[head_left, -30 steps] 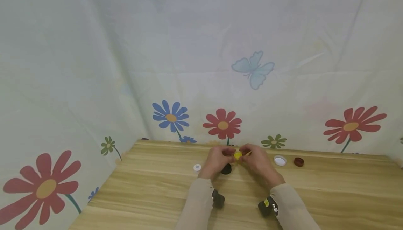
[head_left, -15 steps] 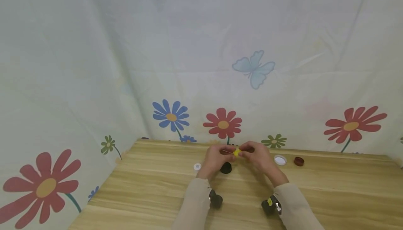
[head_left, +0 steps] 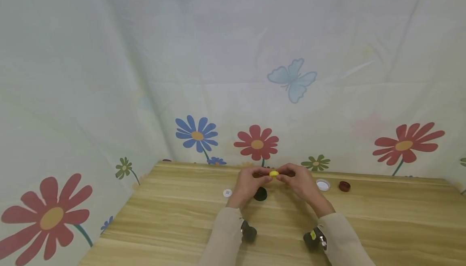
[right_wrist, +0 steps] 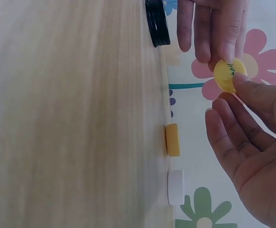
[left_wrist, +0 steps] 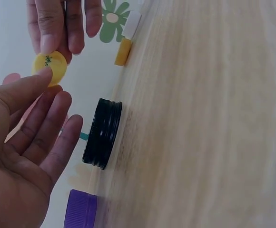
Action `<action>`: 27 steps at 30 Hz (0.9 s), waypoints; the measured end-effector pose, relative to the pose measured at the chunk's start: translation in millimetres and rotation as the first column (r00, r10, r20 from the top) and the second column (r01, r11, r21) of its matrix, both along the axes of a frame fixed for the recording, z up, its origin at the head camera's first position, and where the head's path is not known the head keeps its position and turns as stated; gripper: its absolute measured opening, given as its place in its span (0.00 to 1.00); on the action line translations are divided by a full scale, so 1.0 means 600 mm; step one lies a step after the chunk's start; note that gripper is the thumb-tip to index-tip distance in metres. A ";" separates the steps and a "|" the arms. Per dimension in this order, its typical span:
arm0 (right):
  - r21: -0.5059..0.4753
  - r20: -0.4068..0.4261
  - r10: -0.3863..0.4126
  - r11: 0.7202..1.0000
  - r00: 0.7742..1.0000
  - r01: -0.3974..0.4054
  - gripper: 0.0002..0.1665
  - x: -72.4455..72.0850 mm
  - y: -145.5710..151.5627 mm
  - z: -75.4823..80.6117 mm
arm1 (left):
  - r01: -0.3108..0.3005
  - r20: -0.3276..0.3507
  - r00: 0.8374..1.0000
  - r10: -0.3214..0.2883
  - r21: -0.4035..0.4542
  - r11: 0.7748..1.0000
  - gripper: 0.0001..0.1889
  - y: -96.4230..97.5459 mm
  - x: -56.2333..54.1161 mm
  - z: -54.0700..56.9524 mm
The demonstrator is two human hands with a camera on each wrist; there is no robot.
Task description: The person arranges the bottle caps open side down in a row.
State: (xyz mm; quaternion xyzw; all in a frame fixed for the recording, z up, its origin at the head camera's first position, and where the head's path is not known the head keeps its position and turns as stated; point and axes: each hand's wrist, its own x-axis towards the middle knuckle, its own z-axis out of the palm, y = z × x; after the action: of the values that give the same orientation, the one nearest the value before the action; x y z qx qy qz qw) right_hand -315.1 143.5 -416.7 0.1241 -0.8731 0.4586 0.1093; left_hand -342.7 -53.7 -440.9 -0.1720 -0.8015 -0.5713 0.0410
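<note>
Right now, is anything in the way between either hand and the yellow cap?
Nothing visible: the left hand and right hand both pinch the yellow cap directly. The black lid stands on the table, not between them.

Yellow cap [left_wrist: 55, 65], black lid [left_wrist: 103, 134], flower-patterned backdrop [head_left: 225, 55]

A wooden tabletop [head_left: 174, 225], pale yellow-brown, has streaky grain running left to right. Small round caps rest toward its far side. In the head view, a white disc [head_left: 227, 193] with a greyish central mark lies at left; right of it sits a black lid [head_left: 260, 194] with ridged sides. Farther right are a white rimmed lid [head_left: 323, 185] and, near it, a dark reddish-brown cap [head_left: 344, 186]. The wrist views show a purple cap [left_wrist: 81, 209] left of the black lid and an orange-yellow cap [right_wrist: 172, 140] to its right.
</note>
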 end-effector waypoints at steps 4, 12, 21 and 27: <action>0.004 0.003 -0.006 1.000 1.000 0.006 0.08 0.001 0.000 0.000 | 0.020 0.009 1.000 -0.020 0.007 1.000 0.09 -0.001 0.001 0.001; -0.022 0.012 -0.007 1.000 1.000 0.007 0.08 0.004 -0.001 0.000 | 0.031 -0.009 0.999 -0.030 0.038 0.999 0.10 0.000 0.003 0.003; -0.080 0.051 -0.016 0.997 0.999 0.020 0.09 0.002 -0.002 -0.001 | 0.028 -0.068 0.997 -0.030 -0.026 0.999 0.17 0.003 0.003 0.006; -0.077 0.040 -0.001 0.997 0.999 0.004 0.10 0.002 0.001 -0.002 | 0.027 -0.058 0.998 -0.029 -0.042 0.999 0.17 0.003 0.005 0.007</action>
State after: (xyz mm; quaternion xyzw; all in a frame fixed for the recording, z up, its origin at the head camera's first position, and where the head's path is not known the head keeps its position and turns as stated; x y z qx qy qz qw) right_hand -314.2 144.4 -417.7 0.1093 -0.8571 0.4941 0.0969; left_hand -339.6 -52.0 -436.6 -0.2007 -0.8091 -0.5498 0.0531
